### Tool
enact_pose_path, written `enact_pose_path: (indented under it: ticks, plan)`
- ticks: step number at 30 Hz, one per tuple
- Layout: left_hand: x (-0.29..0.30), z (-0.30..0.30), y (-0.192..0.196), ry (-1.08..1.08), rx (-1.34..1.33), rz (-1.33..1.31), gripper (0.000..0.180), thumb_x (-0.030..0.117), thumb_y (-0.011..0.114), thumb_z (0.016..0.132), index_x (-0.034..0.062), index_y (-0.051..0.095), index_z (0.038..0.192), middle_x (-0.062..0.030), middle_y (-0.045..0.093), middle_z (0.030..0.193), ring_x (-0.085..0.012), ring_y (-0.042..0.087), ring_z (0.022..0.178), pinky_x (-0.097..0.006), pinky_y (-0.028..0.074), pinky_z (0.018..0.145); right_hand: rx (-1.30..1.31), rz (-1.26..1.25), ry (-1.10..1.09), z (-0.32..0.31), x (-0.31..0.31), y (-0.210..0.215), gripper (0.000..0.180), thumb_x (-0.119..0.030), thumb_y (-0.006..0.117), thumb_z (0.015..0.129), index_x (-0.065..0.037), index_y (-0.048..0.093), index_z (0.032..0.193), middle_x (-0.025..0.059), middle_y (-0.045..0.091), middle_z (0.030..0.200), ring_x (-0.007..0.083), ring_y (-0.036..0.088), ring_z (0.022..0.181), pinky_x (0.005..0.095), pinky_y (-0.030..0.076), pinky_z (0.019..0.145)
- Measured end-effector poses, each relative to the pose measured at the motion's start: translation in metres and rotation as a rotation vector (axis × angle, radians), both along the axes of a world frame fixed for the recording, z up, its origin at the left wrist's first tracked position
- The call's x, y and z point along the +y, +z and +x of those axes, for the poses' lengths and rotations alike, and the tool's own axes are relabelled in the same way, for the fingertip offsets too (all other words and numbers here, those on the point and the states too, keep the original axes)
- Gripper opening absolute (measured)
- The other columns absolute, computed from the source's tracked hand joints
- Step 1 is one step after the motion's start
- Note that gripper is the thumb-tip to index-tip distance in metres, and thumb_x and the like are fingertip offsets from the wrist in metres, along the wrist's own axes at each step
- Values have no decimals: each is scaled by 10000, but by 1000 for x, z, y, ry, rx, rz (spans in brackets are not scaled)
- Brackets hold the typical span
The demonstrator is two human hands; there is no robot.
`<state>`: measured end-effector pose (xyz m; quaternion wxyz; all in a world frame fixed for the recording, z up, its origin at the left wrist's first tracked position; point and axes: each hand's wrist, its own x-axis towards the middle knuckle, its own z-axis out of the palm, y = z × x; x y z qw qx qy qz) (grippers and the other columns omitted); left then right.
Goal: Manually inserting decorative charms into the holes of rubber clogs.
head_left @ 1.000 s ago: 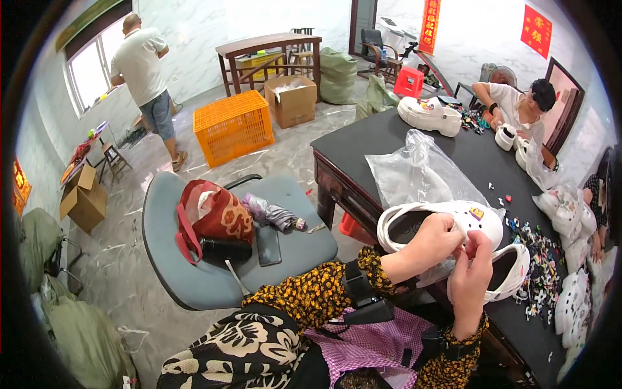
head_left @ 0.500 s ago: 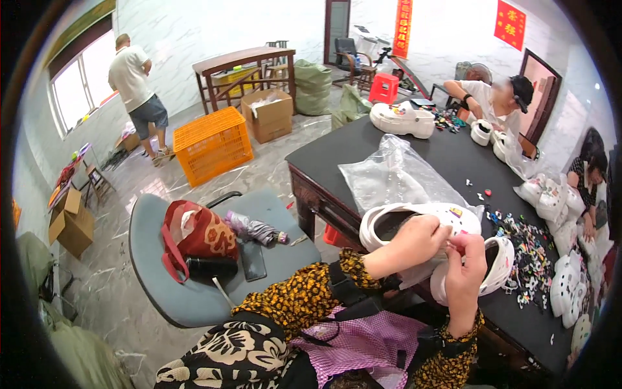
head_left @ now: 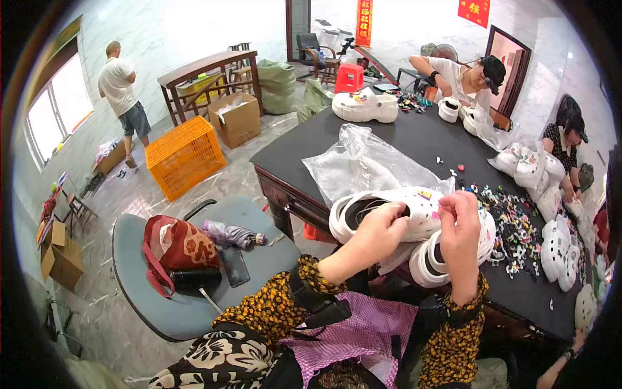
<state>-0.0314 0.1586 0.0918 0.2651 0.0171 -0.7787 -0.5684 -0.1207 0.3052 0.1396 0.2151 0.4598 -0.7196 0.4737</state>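
A white clog [head_left: 422, 223] with small coloured charms on its upper lies at the near edge of the black table [head_left: 285, 153]. My left hand [head_left: 374, 238] is closed at its foot opening, fingers curled over the rim and partly hidden. Over the toe, beside a pink charm [head_left: 435, 211], my right hand [head_left: 460, 223] has thumb and fingertips in a pinch; what they hold, if anything, is too small to make out. Another white clog [head_left: 427, 267] sits nearer me, partly behind the right hand and wrist. A clear plastic bag [head_left: 369, 165] lies flat beyond the first clog.
Loose coloured charms [head_left: 512, 227] spread right of the clogs, with more white clogs [head_left: 556, 253] beyond. Two people work across the table; another stands near the window. To my left, a grey chair [head_left: 139, 285] carries a red bag [head_left: 178, 243], an umbrella and a phone. An orange crate [head_left: 184, 155] stands behind.
My hands, together over the clog's toe before, are now apart: the left has moved back to the foot opening, the right has risen slightly. The whole view has shifted to the right.
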Motion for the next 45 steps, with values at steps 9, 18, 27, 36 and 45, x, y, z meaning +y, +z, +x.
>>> enact_pose_path:
  ticks: [9,18,27,36,45]
  plan:
    - [-11,4,-4,-189,51,1205,199,156,527,946,-23,553,1030,-167,593,1145,-267,589,1068,-389,464,953,-19,243,177,-23,-16,0,91,20,545,823,25,582,906,179,566,910,340,581,846,360,466,737]
    - [-4,12,11,-184,47,1432,329,232,431,1000,-58,447,1153,-236,510,1253,-340,537,1162,-456,451,987,-69,305,194,-24,-11,1,161,4,542,848,48,612,986,191,598,973,336,600,895,359,478,781]
    - [-3,13,17,-146,37,1472,361,224,378,1017,-84,419,1200,-229,505,1265,-353,526,1176,-467,438,1010,-128,238,180,-24,-10,-6,188,-26,549,857,50,617,1016,202,619,992,335,619,910,353,484,798]
    - [-7,11,6,-202,-27,1498,358,213,421,1005,-86,406,1201,-215,520,1207,-354,516,1168,-472,411,1034,-142,163,190,-23,-6,-10,145,-77,595,841,31,640,928,192,636,892,320,623,845,356,479,747]
    - [-11,-23,7,-212,-38,1598,274,196,505,963,-27,499,1122,-163,532,1153,-300,505,1106,-454,403,1005,-81,164,161,-30,-1,-15,126,-122,619,828,-6,649,864,181,613,829,344,598,793,393,466,702]
